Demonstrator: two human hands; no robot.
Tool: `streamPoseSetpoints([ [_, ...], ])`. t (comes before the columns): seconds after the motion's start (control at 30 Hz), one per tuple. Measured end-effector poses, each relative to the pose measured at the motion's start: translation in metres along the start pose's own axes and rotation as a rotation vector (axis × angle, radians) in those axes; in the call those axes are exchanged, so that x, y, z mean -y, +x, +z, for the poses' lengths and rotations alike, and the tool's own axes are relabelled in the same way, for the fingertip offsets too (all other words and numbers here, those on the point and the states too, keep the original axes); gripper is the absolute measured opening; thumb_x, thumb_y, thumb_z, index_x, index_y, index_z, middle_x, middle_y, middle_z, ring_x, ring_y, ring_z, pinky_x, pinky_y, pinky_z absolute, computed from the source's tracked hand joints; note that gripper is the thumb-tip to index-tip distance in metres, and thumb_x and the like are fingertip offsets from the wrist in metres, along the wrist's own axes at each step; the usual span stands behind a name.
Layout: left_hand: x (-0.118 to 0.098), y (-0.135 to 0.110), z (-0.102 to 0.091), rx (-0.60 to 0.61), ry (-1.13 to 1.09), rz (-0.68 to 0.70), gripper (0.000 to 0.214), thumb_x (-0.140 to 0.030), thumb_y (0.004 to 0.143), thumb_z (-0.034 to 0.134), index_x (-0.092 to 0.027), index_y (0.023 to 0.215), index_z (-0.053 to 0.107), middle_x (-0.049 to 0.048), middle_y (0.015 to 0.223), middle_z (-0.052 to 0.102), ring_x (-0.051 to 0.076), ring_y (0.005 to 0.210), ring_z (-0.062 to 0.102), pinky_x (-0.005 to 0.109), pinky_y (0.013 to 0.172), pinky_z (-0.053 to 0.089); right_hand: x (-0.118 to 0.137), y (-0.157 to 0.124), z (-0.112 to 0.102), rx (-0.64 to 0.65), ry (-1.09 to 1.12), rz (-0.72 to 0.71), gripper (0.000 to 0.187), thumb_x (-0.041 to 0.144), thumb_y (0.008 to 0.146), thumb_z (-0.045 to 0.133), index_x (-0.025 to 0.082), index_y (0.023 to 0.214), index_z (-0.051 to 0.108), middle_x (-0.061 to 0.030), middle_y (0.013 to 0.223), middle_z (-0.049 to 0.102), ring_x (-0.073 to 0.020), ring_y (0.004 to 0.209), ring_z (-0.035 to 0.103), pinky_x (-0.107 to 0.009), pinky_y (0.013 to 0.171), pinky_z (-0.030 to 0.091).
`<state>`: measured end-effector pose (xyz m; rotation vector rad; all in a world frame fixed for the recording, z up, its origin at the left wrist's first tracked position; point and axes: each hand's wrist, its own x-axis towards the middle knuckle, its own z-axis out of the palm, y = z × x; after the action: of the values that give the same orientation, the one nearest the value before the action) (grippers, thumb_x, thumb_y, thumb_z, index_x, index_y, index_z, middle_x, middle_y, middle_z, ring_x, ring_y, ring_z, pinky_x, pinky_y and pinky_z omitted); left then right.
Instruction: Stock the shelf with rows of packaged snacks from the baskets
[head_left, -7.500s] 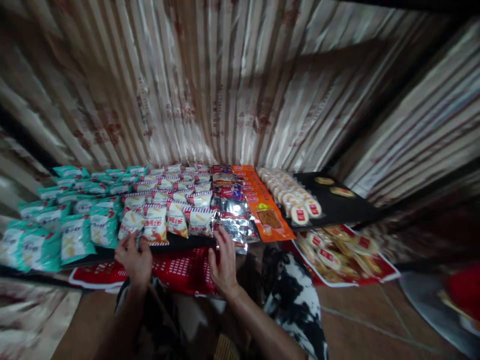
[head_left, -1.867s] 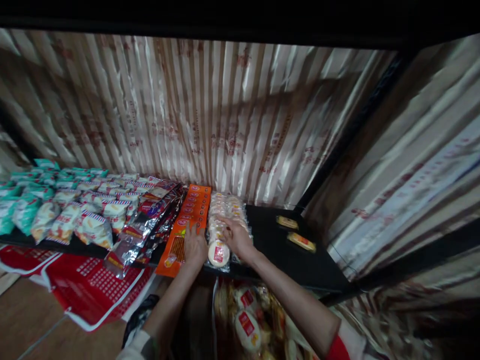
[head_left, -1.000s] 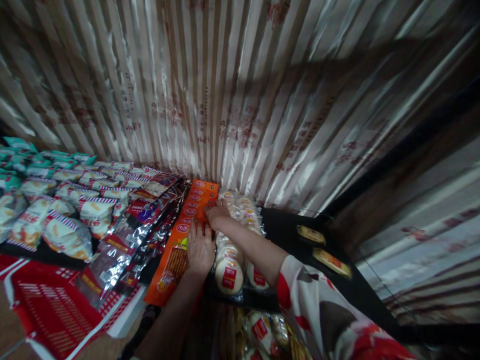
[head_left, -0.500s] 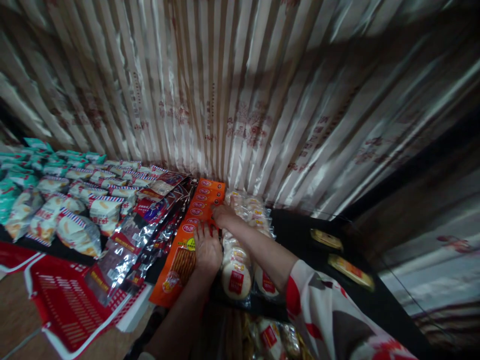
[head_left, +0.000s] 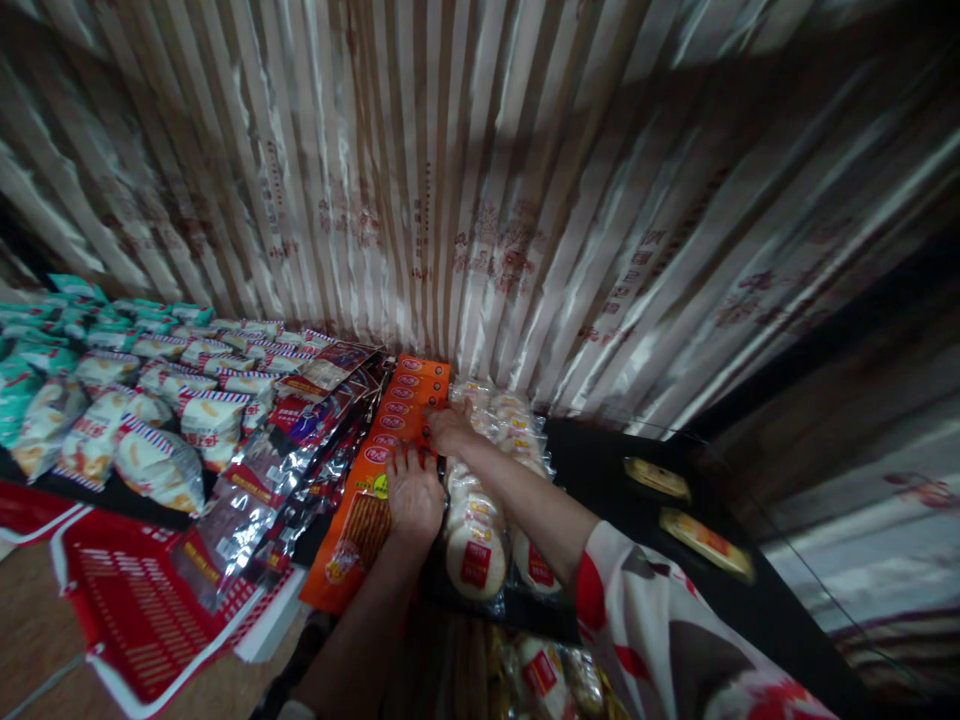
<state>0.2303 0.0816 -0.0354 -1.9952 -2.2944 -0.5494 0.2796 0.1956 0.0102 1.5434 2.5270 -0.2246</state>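
My left hand [head_left: 414,494] lies flat, fingers spread, on the right edge of a row of orange snack packets [head_left: 390,440] on a black shelf [head_left: 600,470]. My right hand [head_left: 450,428] reaches further back, fingers bent down on the seam between the orange packets and a row of round white cakes in clear wrappers [head_left: 476,560]. What its fingertips hold, if anything, is hidden. My right forearm lies over the cakes.
Silver foil packets [head_left: 255,480] overlap left of the orange row. Red-striped crisp bags [head_left: 157,450] and teal bags [head_left: 45,330] fill the shelf's left. Two small yellow packets [head_left: 675,500] lie at right. A red printed bag [head_left: 127,600] sits below. Shiny striped sheeting [head_left: 480,200] backs the shelf.
Over the last second both hands stay on the orange and cake rows, barely shifting. Earlier they worked at the crisp bags and foil packets further left.
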Motion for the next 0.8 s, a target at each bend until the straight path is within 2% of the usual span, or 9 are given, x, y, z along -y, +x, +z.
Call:
streamPoseSetpoints([
  [0.17,0.002,0.001,-0.002,-0.002,0.008,0.004,0.040,-0.019,0.079,0.047,-0.009,0.116,0.058,0.0192,0.127,0.052,0.032,0.123,0.042,0.046,0.102,0.032,0.001,-0.001,-0.002,-0.001,-0.057,-0.016,0.042,0.020,0.072,0.061,0.019,0.114,0.059,-0.0125,0.108,0.065,-0.0316,0.116,0.047,-0.054,0.102,0.019],
  [0.33,0.004,0.001,0.001,-0.024,0.016,0.029,0.042,-0.020,0.078,0.046,-0.010,0.117,0.056,0.0175,0.128,0.051,0.031,0.122,0.043,0.045,0.102,0.032,0.003,-0.005,-0.005,-0.009,-0.094,-0.010,0.039,0.021,0.073,0.060,0.020,0.113,0.061,-0.0124,0.109,0.065,-0.0311,0.119,0.045,-0.051,0.102,0.021],
  [0.5,0.006,-0.001,0.006,-0.070,0.004,0.045,0.044,-0.022,0.077,0.048,-0.011,0.120,0.054,0.0173,0.128,0.051,0.032,0.123,0.042,0.047,0.101,0.033,-0.003,-0.018,-0.013,-0.136,-0.090,-0.083,0.027,0.022,0.082,0.051,0.018,0.104,0.066,-0.0121,0.105,0.067,-0.0274,0.119,0.044,-0.047,0.105,0.018],
  [0.57,0.006,-0.002,0.007,-0.097,0.000,0.045,0.044,-0.023,0.079,0.047,-0.011,0.120,0.053,0.0175,0.129,0.050,0.032,0.124,0.042,0.047,0.101,0.033,-0.015,-0.026,-0.016,-0.240,-0.010,-0.092,0.028,0.028,0.084,0.051,0.020,0.107,0.064,-0.0099,0.111,0.065,-0.0263,0.122,0.042,-0.047,0.106,0.015],
  [0.67,0.004,-0.003,0.004,-0.141,-0.014,0.045,0.040,-0.021,0.084,0.040,-0.008,0.120,0.053,0.0193,0.128,0.051,0.031,0.125,0.041,0.047,0.102,0.034,-0.046,-0.040,-0.014,-0.424,0.181,-0.063,0.033,0.033,0.088,0.044,0.020,0.113,0.061,-0.0066,0.122,0.059,-0.0224,0.123,0.041,-0.042,0.109,0.016],
  [0.73,-0.001,-0.005,-0.003,-0.189,-0.056,0.054,0.039,-0.018,0.086,0.035,-0.008,0.119,0.054,0.0191,0.129,0.050,0.030,0.126,0.039,0.047,0.103,0.034,-0.073,-0.052,-0.008,-0.521,0.345,-0.023,0.037,0.034,0.091,0.038,0.017,0.115,0.060,-0.0073,0.125,0.057,-0.0193,0.122,0.043,-0.035,0.108,0.023],
  [0.8,-0.009,-0.011,-0.012,-0.246,-0.124,0.092,0.038,-0.019,0.087,0.035,-0.011,0.117,0.055,0.0165,0.134,0.047,0.029,0.130,0.035,0.047,0.104,0.033,-0.103,-0.066,0.004,-0.618,0.553,0.105,0.042,0.040,0.090,0.036,0.015,0.116,0.059,-0.0092,0.126,0.056,-0.0200,0.121,0.045,-0.034,0.105,0.030],
])
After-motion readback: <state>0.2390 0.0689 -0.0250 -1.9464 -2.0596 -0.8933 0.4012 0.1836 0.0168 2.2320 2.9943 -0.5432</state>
